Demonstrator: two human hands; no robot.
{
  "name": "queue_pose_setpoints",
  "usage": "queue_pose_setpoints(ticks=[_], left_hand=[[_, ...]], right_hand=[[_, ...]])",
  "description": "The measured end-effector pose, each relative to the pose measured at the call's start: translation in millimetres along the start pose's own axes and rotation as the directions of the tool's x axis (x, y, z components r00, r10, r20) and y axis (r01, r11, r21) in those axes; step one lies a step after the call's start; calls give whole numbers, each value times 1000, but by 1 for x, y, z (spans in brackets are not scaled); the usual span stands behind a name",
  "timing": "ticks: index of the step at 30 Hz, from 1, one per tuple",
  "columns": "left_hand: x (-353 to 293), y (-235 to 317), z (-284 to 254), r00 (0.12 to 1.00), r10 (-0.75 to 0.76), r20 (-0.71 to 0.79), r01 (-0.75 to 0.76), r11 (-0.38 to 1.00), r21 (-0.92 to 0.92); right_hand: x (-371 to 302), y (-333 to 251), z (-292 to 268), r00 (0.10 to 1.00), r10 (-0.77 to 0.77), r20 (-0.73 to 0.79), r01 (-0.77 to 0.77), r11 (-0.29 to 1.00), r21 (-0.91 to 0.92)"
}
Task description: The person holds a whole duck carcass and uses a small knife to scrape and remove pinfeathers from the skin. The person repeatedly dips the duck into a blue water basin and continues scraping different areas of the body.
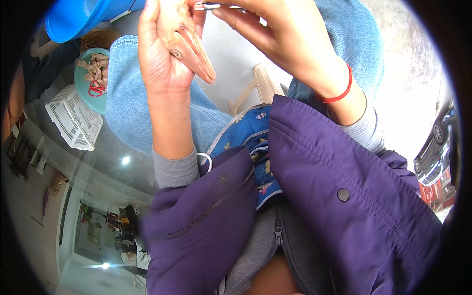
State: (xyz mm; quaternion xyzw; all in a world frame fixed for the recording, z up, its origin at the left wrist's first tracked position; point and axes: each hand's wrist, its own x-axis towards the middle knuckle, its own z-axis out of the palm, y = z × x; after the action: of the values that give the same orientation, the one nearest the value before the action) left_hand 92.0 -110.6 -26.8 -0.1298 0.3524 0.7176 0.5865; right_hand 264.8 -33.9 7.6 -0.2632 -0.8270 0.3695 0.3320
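Observation:
A plucked duck head [169,27] lies in my left hand [164,71], its pale bill [199,59] pointing down toward my wrist and one eye showing. My left fingers are curled round it, partly cut off by the top edge. Between the thumb and fingers of my right hand [280,37] is a pair of metal tweezers [223,7]. The tips of the tweezers reach the duck head near the top edge. My two hands are close together above my knees.
At the upper left a blue bucket [64,24] is tilted into view. Below it a teal basin [78,78] holds pale poultry pieces [98,69] and red-handled scissors [97,89]. A white plastic basket [73,118] stands beside the basin. A beige stool [258,83] shows between my legs.

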Motion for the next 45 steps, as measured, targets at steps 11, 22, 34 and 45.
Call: queue_pose_setpoints(ticks=[11, 22, 34, 45], left_hand=[[-2, -2, 8, 951, -108, 289, 124, 992, -36], [-3, -5, 4, 957, -109, 267, 131, 989, -68], [-3, -6, 2, 964, -111, 241, 129, 990, -60], [-1, -5, 2, 959, -50, 279, 64, 997, -38]], right_hand=[[-4, -11, 5, 995, 59, 76, -59, 998, -2], [-3, -10, 0, 985, 103, 136, -95, 993, -63], [-6, -12, 5, 991, 57, 119, -43, 992, -115], [-4, -14, 3, 988, 113, 102, -104, 991, -85]])
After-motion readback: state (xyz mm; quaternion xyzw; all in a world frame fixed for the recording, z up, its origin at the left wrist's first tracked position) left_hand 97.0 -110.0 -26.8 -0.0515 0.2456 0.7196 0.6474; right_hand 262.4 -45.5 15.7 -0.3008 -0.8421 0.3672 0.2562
